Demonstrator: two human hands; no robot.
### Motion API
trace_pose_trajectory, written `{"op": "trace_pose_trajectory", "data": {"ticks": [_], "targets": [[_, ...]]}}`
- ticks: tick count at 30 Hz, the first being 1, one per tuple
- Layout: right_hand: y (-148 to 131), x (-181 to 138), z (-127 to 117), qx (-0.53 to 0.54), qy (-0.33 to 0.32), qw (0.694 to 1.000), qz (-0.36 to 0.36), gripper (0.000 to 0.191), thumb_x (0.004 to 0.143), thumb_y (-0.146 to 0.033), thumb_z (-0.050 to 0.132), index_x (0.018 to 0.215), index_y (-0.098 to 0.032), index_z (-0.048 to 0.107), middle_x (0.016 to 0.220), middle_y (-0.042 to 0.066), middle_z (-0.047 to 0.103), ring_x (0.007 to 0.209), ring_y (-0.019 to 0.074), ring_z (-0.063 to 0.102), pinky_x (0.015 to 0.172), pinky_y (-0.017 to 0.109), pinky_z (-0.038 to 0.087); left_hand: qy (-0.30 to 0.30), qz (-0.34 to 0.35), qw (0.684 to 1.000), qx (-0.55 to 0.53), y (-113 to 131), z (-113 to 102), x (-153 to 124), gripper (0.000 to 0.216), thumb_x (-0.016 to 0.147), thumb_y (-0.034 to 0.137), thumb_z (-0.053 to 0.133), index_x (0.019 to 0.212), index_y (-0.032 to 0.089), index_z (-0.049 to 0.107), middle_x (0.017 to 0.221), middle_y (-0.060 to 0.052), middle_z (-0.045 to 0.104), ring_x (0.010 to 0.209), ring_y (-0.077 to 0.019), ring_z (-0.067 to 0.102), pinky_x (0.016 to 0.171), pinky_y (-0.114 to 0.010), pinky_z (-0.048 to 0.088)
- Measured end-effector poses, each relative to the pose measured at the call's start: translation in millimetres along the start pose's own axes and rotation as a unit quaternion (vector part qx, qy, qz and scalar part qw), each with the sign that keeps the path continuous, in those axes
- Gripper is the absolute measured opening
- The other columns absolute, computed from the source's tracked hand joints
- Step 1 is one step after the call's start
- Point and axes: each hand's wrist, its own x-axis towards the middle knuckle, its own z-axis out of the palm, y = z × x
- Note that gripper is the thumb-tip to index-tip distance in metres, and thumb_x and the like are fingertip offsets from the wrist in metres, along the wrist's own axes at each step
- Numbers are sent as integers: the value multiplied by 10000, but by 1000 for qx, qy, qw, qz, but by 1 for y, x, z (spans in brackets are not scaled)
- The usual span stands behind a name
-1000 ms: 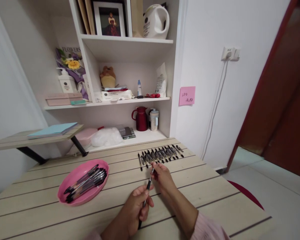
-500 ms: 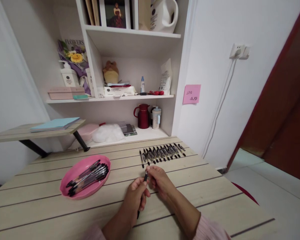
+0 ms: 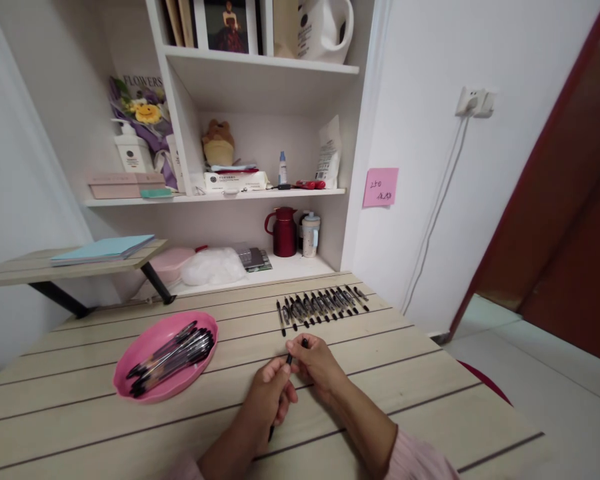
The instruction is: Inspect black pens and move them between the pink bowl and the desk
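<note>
A black pen [image 3: 289,359] slants between my hands above the table. My left hand [image 3: 269,393] is closed around its barrel, and the pen's lower end sticks out below the palm. My right hand [image 3: 316,360] is closed in a pinch at the upper end, where the fingertips hide the tip. A small black piece, looking like a pen cap [image 3: 305,343], pokes out between the right fingers. Beyond the hands lies a row of black pens [image 3: 323,307] side by side. To the left, a pink oval tray [image 3: 125,363] holds a pile of clear-barrelled pens [image 3: 175,357].
The slatted wooden table [image 3: 380,400] meets a white shelf unit [image 3: 260,193] at the back. On its lower shelf stand a dark red jug [image 3: 284,232] and a light cup [image 3: 311,235]. A raised stand [image 3: 80,269] with blue paper [image 3: 103,249] is at left.
The right fingers have shifted over the pen's upper end, covering the tip that showed before. A black cap-like piece now shows at the right hand. The view has moved slightly.
</note>
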Motion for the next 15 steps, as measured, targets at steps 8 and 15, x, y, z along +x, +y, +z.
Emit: {"op": "trace_pose_trajectory", "data": {"ticks": [8,15], "targets": [[-3,-2,-1,36,-32,998,34,403,567,-471,723,716,-155,523,401,-50,507,312,26,319,357,167,125,-22,-3,999,-43,3,1,-6,294,769,467,491,858,187,474,507,54,517,280,-11,224,315,-160,100],[-5,-3,-1,73,-92,993,23,377,586,-413,728,784,-129,578,429,-34,514,366,47,387,372,171,153,-94,-55,989,-100,10,-4,-8,240,777,418,512,864,201,456,516,72,484,301,1,187,342,-154,79]]}}
